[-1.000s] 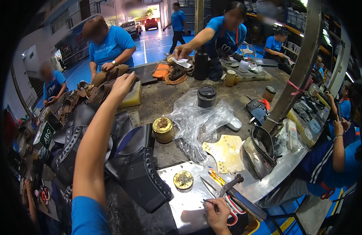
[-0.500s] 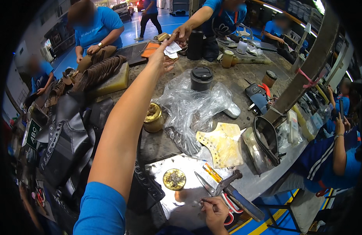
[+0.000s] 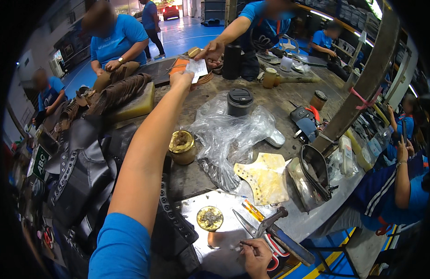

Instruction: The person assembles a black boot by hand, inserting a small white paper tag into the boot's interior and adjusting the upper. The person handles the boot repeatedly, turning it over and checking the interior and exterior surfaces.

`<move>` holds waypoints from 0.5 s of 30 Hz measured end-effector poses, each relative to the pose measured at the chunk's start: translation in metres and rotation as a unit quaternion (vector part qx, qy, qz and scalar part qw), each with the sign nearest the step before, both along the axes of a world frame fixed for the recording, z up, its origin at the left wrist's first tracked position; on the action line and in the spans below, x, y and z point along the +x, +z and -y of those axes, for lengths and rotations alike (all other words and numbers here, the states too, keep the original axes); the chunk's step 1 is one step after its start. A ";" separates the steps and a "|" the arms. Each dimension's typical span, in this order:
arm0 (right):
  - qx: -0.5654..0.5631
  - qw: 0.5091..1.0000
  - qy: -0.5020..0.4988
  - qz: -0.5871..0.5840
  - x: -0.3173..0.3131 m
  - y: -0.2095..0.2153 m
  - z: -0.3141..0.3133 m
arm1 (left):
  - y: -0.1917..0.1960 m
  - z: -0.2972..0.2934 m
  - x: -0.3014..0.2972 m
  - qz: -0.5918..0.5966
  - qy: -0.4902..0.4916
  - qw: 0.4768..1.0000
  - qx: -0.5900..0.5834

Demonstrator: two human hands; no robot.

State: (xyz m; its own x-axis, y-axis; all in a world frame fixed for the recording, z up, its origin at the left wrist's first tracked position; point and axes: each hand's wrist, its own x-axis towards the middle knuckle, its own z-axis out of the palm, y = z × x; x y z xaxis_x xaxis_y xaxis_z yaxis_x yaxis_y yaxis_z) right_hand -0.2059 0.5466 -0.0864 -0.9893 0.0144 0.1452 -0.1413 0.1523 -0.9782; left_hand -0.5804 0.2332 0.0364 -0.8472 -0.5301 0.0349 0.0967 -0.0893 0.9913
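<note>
My left arm stretches far across the bench. My left hand [image 3: 181,82] is closed on the near-left edge of a white paper slip [image 3: 197,69]; brown leather pieces [image 3: 205,80] show under the slip. A co-worker's hand [image 3: 212,52] is just beyond, at the slip's upper edge; whether it still grips anything, I cannot tell. Low in the picture, my right hand [image 3: 257,256] is closed beside the red-and-white handles of the scissors [image 3: 245,223]. A small dark bit shows at its fingertips, too small to name. A hammer [image 3: 282,235] lies just right of it.
A glue jar [image 3: 182,148], a round tin [image 3: 210,218], clear plastic [image 3: 219,135], a black lidded cup [image 3: 239,102] and a yellowed pattern piece [image 3: 264,179] crowd the bench. Black boot uppers [image 3: 80,172] pile at left. A post [image 3: 363,88] rises at right.
My left hand was open with fingers spread under the slip beside the co-worker's hand; now it has closed on the slip, slightly lower and left. My right hand stays by the scissors.
</note>
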 end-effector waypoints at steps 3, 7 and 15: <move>-0.069 0.997 -0.017 0.030 0.001 -0.004 0.004 | 0.003 0.013 0.034 -0.052 -0.050 0.992 -0.104; -0.083 0.996 -0.030 -0.020 -0.002 -0.011 0.009 | 0.025 0.027 0.110 -0.006 -0.165 0.963 -0.213; -0.118 0.992 -0.003 -0.032 -0.006 -0.017 0.010 | 0.071 0.057 0.298 0.132 -0.306 0.879 -0.340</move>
State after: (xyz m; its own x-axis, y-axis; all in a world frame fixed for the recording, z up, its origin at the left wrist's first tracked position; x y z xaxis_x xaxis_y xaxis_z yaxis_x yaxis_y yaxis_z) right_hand -0.2116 0.5367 -0.1039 -0.9780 0.0622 0.1990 -0.2036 -0.0795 -0.9758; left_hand -0.2824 0.1765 0.1079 -0.9928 0.0955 -0.0721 -0.0036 0.5781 0.8160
